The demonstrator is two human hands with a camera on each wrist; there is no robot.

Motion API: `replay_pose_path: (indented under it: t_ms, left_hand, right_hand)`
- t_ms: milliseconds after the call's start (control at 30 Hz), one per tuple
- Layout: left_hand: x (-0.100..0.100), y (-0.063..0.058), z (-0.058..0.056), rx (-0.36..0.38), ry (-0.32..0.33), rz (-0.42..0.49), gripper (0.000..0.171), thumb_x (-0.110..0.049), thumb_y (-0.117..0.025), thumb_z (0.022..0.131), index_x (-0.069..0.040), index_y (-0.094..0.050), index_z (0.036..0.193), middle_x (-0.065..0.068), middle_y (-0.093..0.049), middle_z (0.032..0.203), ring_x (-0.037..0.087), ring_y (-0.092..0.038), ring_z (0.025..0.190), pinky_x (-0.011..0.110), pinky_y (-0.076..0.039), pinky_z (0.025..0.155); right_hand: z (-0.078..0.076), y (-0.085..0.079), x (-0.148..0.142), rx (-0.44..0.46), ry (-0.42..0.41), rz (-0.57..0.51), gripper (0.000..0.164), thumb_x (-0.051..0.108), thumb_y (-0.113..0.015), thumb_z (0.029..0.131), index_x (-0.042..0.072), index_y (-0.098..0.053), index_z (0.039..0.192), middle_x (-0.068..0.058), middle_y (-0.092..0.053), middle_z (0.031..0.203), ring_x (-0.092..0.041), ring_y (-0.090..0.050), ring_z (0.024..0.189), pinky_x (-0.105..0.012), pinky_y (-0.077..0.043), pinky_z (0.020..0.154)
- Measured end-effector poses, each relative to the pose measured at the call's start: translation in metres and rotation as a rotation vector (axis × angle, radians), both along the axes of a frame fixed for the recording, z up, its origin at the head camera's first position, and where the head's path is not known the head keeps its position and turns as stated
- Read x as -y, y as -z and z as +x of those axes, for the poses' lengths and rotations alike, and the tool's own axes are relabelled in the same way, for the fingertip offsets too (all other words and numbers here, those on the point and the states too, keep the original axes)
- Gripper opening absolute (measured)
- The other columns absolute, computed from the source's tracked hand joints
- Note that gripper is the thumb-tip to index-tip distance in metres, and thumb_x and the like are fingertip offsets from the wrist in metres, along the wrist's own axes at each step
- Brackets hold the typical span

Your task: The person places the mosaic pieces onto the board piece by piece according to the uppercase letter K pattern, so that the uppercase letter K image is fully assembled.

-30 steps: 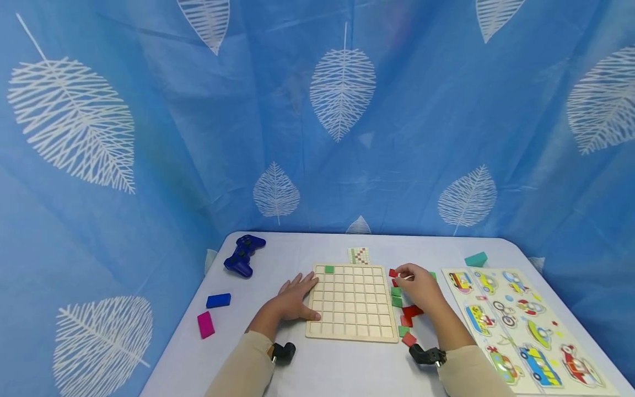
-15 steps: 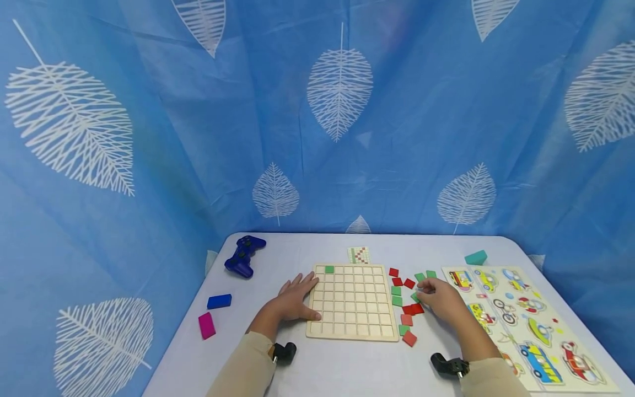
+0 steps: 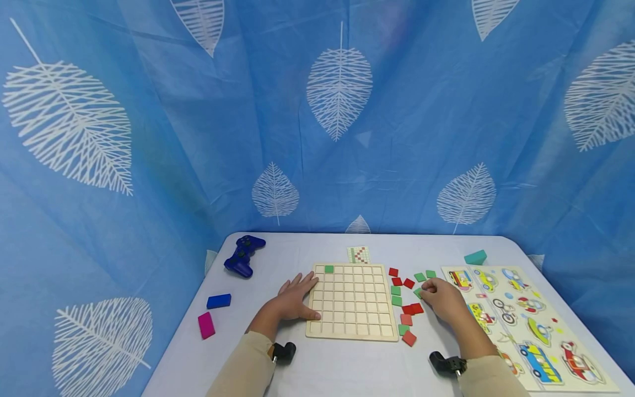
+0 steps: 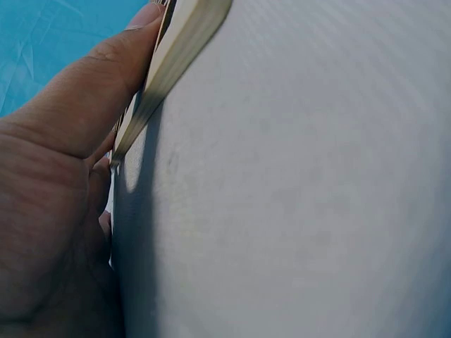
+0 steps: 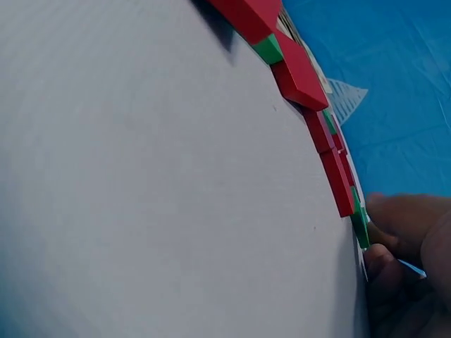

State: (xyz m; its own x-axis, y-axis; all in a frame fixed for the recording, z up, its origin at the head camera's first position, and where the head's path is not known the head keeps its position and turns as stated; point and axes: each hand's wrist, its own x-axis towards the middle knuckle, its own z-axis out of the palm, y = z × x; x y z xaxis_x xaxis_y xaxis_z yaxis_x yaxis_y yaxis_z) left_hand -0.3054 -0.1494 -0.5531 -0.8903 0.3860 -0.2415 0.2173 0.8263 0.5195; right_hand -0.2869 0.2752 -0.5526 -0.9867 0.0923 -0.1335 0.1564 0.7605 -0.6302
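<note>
A pale wooden grid board [image 3: 351, 338] lies on the white table, with one green tile [image 3: 329, 269] in its top row. My left hand [image 3: 291, 300] rests spread on the board's left edge; in the left wrist view its thumb [image 4: 106, 77] lies along the wooden rim. To the right of the board, my right hand [image 3: 443, 298] pinches a green square tile [image 3: 418, 293] low at the table, fingertips partly hiding it. In the right wrist view that green tile [image 5: 360, 224] stands tilted at the fingers. Several red tiles [image 3: 408, 283] and green tiles [image 3: 396, 300] lie between board and hand.
A small pattern card [image 3: 359, 255] lies behind the board. A vehicle picture puzzle [image 3: 521, 331] covers the table's right side, a teal block [image 3: 475, 257] behind it. At left are a blue game controller [image 3: 243, 256], a blue block [image 3: 219, 301] and a magenta block [image 3: 206, 325].
My right hand has moved right, from the red tiles by the board to a green tile farther out, which has shifted slightly. The left hand has stayed in place.
</note>
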Motion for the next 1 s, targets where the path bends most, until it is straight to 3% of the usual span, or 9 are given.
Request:
replay_pose_path:
  t_ms: [233, 733, 1000]
  left_hand:
    - [0.0, 0.001, -0.001, 0.001, -0.002, -0.008, 0.113, -0.06, -0.088, 0.076, -0.023, -0.031, 0.166, -0.003, -0.015, 0.177, 0.03, -0.004, 0.165, 0.056, -0.003, 0.132]
    - [-0.002, -0.003, 0.001, -0.007, 0.011, 0.007, 0.111, -0.056, -0.089, 0.077, -0.02, -0.032, 0.166, 0.001, -0.017, 0.177, 0.032, -0.005, 0.164, 0.057, -0.005, 0.131]
    - [-0.001, 0.001, 0.001, 0.002, -0.003, -0.006, 0.111, -0.059, -0.087, 0.077, -0.022, -0.032, 0.166, -0.002, -0.016, 0.177, 0.032, -0.005, 0.164, 0.057, -0.004, 0.131]
  right_hand:
    - [-0.001, -0.005, 0.002, 0.05, 0.002, -0.011, 0.044, 0.026, -0.082, 0.09, 0.001, -0.066, 0.124, -0.015, -0.066, 0.111, -0.03, -0.058, 0.101, -0.044, -0.055, 0.086]
    - [-0.002, -0.002, -0.001, 0.019, -0.025, -0.006, 0.032, 0.014, -0.075, 0.092, 0.001, -0.067, 0.12, -0.013, -0.065, 0.107, -0.029, -0.057, 0.1, -0.044, -0.054, 0.086]
    - [-0.009, -0.003, 0.015, 0.018, -0.011, -0.054, 0.033, 0.016, -0.074, 0.092, 0.004, -0.068, 0.123, -0.016, -0.067, 0.118, -0.029, -0.058, 0.103, -0.042, -0.057, 0.085]
